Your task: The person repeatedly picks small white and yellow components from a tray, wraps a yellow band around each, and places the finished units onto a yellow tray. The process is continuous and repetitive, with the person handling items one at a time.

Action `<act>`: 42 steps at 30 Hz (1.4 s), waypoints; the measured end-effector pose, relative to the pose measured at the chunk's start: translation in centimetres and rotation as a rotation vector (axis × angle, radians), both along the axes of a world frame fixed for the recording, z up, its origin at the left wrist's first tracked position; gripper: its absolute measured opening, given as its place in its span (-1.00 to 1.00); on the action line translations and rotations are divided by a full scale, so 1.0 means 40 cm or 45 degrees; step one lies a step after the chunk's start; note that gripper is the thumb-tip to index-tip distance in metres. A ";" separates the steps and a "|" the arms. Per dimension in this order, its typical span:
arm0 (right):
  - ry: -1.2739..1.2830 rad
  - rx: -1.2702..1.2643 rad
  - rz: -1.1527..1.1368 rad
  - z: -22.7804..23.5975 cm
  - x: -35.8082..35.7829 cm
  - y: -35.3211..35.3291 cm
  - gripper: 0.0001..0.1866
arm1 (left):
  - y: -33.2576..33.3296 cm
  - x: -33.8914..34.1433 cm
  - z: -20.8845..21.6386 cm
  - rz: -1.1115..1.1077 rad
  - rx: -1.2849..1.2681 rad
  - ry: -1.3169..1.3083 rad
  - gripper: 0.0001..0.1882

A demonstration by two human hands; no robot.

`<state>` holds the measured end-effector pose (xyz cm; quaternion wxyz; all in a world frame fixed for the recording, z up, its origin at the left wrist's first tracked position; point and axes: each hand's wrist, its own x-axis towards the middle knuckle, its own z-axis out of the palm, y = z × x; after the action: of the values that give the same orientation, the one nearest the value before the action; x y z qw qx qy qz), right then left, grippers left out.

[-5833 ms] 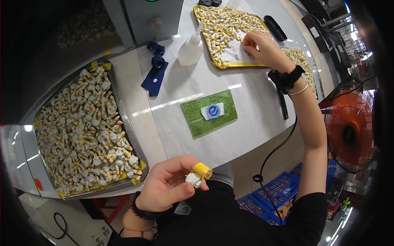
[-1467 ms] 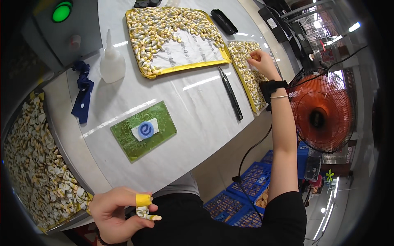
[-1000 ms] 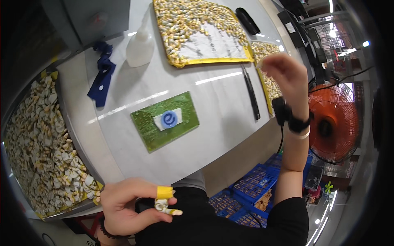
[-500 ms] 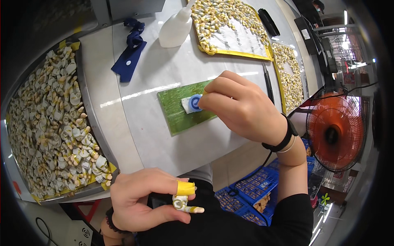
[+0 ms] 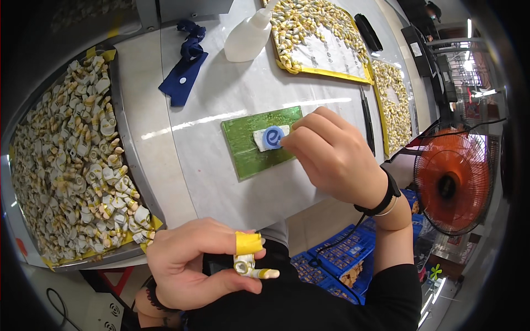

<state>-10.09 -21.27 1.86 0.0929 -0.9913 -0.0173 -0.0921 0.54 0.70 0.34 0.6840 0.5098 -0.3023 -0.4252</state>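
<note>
In my left hand (image 5: 201,265), at the bottom, a small white-and-yellow figurine piece (image 5: 243,266) is pinched between thumb and index finger. It has a round hollow and a pale peach tip pointing right. A yellow sleeve (image 5: 248,243) covers that index finger's end. My right hand (image 5: 331,151) is closed in a pinch, its fingertips at the right edge of a blue disc (image 5: 272,138) with a darker spiral. The disc lies on a white pad (image 5: 258,142) upon a green board (image 5: 243,157). Anything between those fingertips is hidden.
At left stands a tray (image 5: 130,182) heaped with similar pieces. Yellow-edged trays (image 5: 331,76) of pieces sit at the back right. A white squeeze bottle (image 5: 248,39), a blue cloth strip (image 5: 185,77) and a black pen-like tool (image 5: 367,121) lie around. An orange fan (image 5: 452,176) stands right.
The whole view has shifted slightly. My right fingertips have moved a little to the right, uncovering more of the blue disc. My left hand still holds the figurine piece, turned slightly.
</note>
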 end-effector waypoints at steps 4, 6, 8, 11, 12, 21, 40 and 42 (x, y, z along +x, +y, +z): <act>-0.100 0.112 -0.029 -0.006 0.004 0.014 -0.85 | -0.014 -0.023 0.002 0.122 -0.070 -0.064 -0.46; -0.207 0.221 -0.075 0.006 0.006 0.022 -0.83 | -0.020 -0.010 -0.024 0.055 -0.228 -0.349 -0.46; -0.345 0.429 -0.117 0.038 0.004 0.050 -0.79 | -0.016 -0.004 -0.023 0.090 -0.219 -0.434 -0.46; -0.423 0.957 -0.128 0.082 -0.033 0.113 -0.80 | -0.014 -0.021 -0.025 0.161 -0.177 -0.300 -0.50; -0.461 1.012 -0.098 0.085 -0.042 0.120 -0.81 | -0.020 -0.027 -0.023 0.141 -0.215 -0.101 -0.53; -0.550 0.784 0.077 0.097 -0.034 0.139 -0.75 | -0.019 -0.030 -0.006 -0.130 -0.038 1.147 -0.45; -0.467 0.634 0.026 0.097 -0.016 0.153 -0.69 | -0.024 -0.031 -0.005 -0.150 -0.054 1.200 -0.58; -0.474 0.666 0.046 0.093 -0.015 0.151 -0.69 | -0.021 -0.031 -0.004 -0.122 -0.063 1.143 -0.58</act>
<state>-10.70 -15.21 5.57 0.3415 -0.8994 -0.0273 -0.2716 -0.72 -0.15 0.19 0.7391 0.2439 -0.0091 -0.6279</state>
